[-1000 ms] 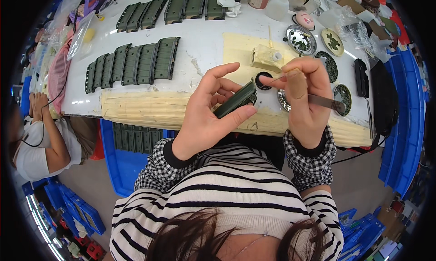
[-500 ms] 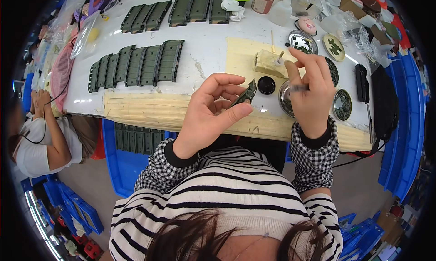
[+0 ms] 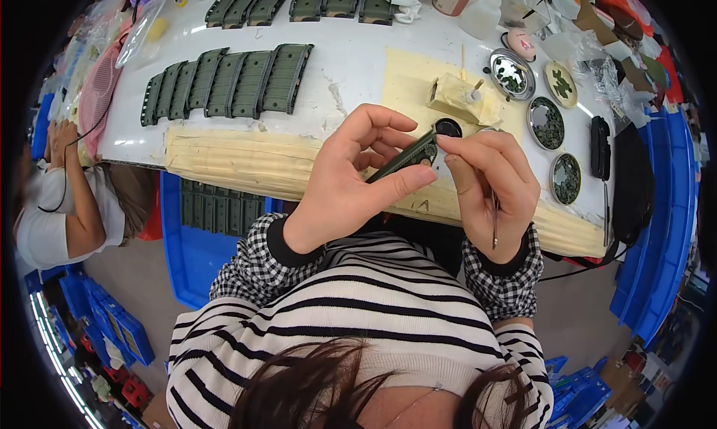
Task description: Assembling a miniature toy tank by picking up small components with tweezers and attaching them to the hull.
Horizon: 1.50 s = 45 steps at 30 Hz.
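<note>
My left hand [image 3: 347, 182] is closed round a dark green plastic piece [image 3: 407, 160], tilted up to the right between thumb and fingers. Against the upper end of that piece press the thumb and forefinger of my right hand [image 3: 499, 184]; whether a small part is pinched there I cannot make out. A thin metal tool [image 3: 494, 224] is tucked in the same right hand, its tip pointing back toward me. Just beyond the fingertips stands a small round black pot [image 3: 447, 127]. Part of a metal dish is hidden behind the right hand.
Right of my hands lie round dishes of small dark green bits [image 3: 565, 179], a metal dish [image 3: 512, 74] and a tape-wrapped block [image 3: 463, 98]. Rows of green ribbed panels [image 3: 224, 83] cover the left. A blue crate [image 3: 187, 272] sits below the table edge; another person [image 3: 67, 197] is at far left.
My right hand has come down and left from above the dishes to the end of the green piece. The left hand still holds that piece, now turned to show its long edge.
</note>
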Each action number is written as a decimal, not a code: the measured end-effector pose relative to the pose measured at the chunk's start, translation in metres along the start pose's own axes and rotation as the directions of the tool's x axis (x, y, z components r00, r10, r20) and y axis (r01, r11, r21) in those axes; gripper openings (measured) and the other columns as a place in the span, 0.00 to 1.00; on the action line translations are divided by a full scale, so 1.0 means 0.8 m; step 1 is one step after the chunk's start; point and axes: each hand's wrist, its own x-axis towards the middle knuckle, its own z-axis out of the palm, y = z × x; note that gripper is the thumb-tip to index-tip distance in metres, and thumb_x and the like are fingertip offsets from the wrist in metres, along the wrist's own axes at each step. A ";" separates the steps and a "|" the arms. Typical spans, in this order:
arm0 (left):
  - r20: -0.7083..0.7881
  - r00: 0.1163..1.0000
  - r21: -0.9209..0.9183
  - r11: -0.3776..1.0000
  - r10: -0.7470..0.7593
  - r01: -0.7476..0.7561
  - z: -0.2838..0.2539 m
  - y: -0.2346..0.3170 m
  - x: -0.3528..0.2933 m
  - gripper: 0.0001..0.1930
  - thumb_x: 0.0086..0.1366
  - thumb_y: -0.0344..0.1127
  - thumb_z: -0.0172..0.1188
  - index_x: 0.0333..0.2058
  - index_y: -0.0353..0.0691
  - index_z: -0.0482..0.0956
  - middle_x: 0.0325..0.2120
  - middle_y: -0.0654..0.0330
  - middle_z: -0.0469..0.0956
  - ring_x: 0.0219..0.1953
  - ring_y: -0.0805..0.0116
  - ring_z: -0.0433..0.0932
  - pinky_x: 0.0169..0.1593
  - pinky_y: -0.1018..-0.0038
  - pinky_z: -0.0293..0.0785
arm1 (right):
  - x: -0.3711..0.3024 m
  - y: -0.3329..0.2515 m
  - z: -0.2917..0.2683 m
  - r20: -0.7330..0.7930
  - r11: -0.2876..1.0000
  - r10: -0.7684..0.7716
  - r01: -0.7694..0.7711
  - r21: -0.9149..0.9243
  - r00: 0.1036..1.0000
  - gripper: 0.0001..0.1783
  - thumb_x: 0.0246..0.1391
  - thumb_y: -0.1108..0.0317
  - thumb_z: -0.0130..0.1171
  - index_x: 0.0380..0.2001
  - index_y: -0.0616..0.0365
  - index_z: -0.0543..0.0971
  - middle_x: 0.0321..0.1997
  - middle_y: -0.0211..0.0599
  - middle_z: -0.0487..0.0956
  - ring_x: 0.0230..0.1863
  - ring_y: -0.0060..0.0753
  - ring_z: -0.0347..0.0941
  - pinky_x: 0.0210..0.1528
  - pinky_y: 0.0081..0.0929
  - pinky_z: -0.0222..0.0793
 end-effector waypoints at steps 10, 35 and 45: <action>0.058 0.996 0.005 0.998 -0.067 0.066 -0.002 0.006 -0.005 0.27 0.54 0.29 0.70 0.50 0.40 0.66 0.38 0.64 0.74 0.39 0.78 0.71 0.46 0.78 0.68 | 0.000 0.002 0.004 -0.003 0.991 -0.111 0.110 -0.077 0.994 0.13 0.44 0.81 0.64 0.36 0.60 0.82 0.30 0.37 0.76 0.26 0.32 0.74 0.26 0.23 0.68; 0.225 0.974 -0.613 0.772 -0.033 0.168 -0.006 -0.013 0.001 0.23 0.71 0.45 0.45 0.57 0.35 0.60 0.49 0.45 0.72 0.48 0.58 0.77 0.52 0.64 0.74 | -0.020 0.011 -0.009 -0.125 0.960 0.225 -0.197 0.201 0.966 0.03 0.55 0.78 0.57 0.30 0.64 0.79 0.24 0.29 0.70 0.23 0.18 0.59 0.25 0.17 0.53; -0.515 0.777 0.396 0.905 0.361 -0.158 -0.138 0.012 0.011 0.30 0.51 0.32 0.70 0.51 0.31 0.67 0.42 0.56 0.71 0.43 0.68 0.73 0.42 0.74 0.73 | -0.026 0.005 -0.009 -0.064 0.948 0.259 -0.242 0.206 0.964 0.06 0.58 0.75 0.54 0.31 0.67 0.77 0.27 0.33 0.72 0.27 0.21 0.63 0.31 0.18 0.58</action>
